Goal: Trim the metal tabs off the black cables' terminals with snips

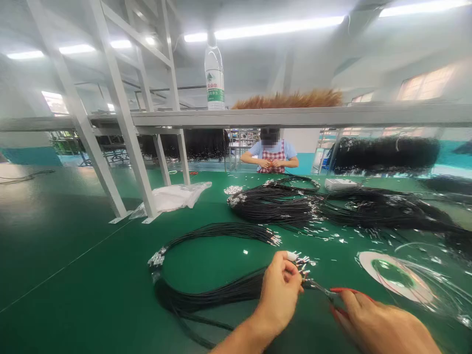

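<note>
My left hand [282, 290] is closed around the wire ends of a bundle of black cables [221, 292], with a white cover on one fingertip. Bare silvery and coloured wire tips [303, 260] stick out past its fingers. In my right hand [376, 314] are red-handled pliers [334, 293], their narrow metal jaws pointing left at the wire ends beside my left fingers. Whether the jaws touch a wire is too small to tell. The bundle curves round on the left, where clear wrapping [158, 258] surrounds part of it, and its other stripped ends [273, 238] lie behind my left hand.
Larger heaps of black cables [280, 206] lie farther back on the green table [110, 275]. A white spool [401, 278] sits at right, a plastic bag [177, 195] by the metal frame legs. Above runs a shelf [295, 117] with a bottle [214, 78]. A co-worker [272, 155] is opposite.
</note>
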`<act>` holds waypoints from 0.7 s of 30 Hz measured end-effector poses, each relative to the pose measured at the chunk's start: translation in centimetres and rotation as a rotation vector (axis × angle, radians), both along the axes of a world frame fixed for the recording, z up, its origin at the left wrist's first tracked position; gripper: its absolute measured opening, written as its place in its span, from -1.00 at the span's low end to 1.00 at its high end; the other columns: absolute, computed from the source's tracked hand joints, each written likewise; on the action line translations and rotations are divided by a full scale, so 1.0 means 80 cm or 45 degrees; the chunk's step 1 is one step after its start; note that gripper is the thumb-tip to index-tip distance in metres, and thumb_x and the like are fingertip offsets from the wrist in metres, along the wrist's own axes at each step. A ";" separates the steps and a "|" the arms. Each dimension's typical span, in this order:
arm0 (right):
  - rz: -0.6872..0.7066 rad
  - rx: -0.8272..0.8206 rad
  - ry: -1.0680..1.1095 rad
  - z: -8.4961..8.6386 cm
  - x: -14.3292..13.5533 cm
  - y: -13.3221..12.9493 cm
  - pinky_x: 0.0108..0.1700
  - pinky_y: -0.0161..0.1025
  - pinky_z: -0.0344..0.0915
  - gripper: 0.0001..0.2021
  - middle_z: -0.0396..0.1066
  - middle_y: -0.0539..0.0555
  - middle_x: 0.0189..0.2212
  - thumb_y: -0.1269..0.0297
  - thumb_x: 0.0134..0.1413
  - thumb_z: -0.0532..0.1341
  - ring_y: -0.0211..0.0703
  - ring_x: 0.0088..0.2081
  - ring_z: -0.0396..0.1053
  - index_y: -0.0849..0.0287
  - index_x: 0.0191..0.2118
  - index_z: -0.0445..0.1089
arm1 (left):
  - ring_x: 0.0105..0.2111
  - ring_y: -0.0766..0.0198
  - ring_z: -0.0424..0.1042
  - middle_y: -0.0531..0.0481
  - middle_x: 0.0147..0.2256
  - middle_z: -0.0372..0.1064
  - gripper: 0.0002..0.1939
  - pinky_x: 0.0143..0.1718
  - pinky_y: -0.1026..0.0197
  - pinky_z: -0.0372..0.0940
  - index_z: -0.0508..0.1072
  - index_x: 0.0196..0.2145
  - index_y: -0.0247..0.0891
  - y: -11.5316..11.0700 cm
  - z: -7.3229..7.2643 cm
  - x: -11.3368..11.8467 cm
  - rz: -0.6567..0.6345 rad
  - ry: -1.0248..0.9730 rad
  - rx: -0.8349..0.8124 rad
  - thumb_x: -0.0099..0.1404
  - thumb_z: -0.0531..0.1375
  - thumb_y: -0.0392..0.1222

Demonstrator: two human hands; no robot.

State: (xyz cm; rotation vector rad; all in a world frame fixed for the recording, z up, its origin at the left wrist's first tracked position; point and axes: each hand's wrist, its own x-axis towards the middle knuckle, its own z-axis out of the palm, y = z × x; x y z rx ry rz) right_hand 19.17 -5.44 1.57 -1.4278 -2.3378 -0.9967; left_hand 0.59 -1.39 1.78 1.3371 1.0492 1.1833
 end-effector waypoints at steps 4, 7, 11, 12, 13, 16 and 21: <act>0.072 0.066 -0.104 0.005 -0.003 0.003 -0.69 -0.26 -0.06 -0.91 0.36 -0.02 -0.69 0.40 -0.04 0.23 -0.16 -0.74 0.33 0.12 -0.50 0.42 | -0.51 0.43 0.31 0.11 -0.39 0.24 -0.76 -0.46 0.34 0.18 0.25 -0.21 -0.24 0.000 -0.005 0.001 -0.004 0.014 0.009 0.13 0.05 -0.39; 0.068 0.054 -0.139 0.006 -0.005 0.004 -0.69 -0.26 -0.07 -0.85 0.34 -0.02 -0.70 0.53 -0.15 0.20 -0.17 -0.75 0.31 0.12 -0.53 0.40 | -0.51 0.42 0.31 0.11 -0.38 0.25 -0.75 -0.48 0.34 0.17 0.25 -0.21 -0.23 0.001 -0.007 0.001 0.004 0.038 0.009 0.12 0.06 -0.40; 0.055 0.050 -0.140 0.004 -0.005 0.006 -0.68 -0.28 -0.05 -0.84 0.33 -0.02 -0.70 0.55 -0.19 0.20 -0.17 -0.75 0.31 0.13 -0.55 0.38 | -0.51 0.44 0.31 0.11 -0.38 0.26 -0.75 -0.48 0.35 0.16 0.26 -0.22 -0.24 0.003 -0.007 0.002 0.009 0.045 0.014 0.11 0.06 -0.41; 0.054 0.054 -0.131 0.004 -0.004 0.006 -0.69 -0.28 -0.05 -0.86 0.33 -0.02 -0.70 0.53 -0.18 0.21 -0.17 -0.74 0.31 0.13 -0.55 0.38 | -0.52 0.44 0.31 0.11 -0.38 0.26 -0.75 -0.48 0.35 0.17 0.26 -0.22 -0.24 0.003 -0.007 0.002 0.012 0.042 0.010 0.11 0.06 -0.42; 0.060 0.056 -0.128 0.003 -0.004 0.007 -0.69 -0.28 -0.05 -0.87 0.33 -0.02 -0.71 0.52 -0.18 0.21 -0.17 -0.75 0.31 0.13 -0.55 0.38 | -0.52 0.44 0.31 0.11 -0.38 0.26 -0.74 -0.48 0.35 0.17 0.26 -0.22 -0.24 0.003 -0.006 0.002 0.012 0.039 0.005 0.10 0.06 -0.43; 0.090 0.065 -0.147 0.002 -0.002 0.007 -0.70 -0.27 -0.06 -0.87 0.32 -0.02 -0.72 0.51 -0.18 0.22 -0.16 -0.76 0.29 0.13 -0.56 0.37 | -0.53 0.44 0.30 0.11 -0.39 0.26 -0.73 -0.48 0.35 0.17 0.26 -0.22 -0.25 0.002 -0.006 0.002 0.010 0.033 -0.006 0.09 0.06 -0.44; 0.153 0.130 -0.206 0.010 -0.010 0.008 -0.72 -0.27 -0.07 -0.80 0.33 0.00 -0.73 0.62 -0.28 0.17 -0.14 -0.78 0.30 0.13 -0.59 0.37 | -0.52 0.44 0.30 0.12 -0.40 0.25 -0.73 -0.48 0.35 0.17 0.27 -0.21 -0.25 0.003 -0.010 0.002 0.001 0.018 0.005 0.10 0.06 -0.43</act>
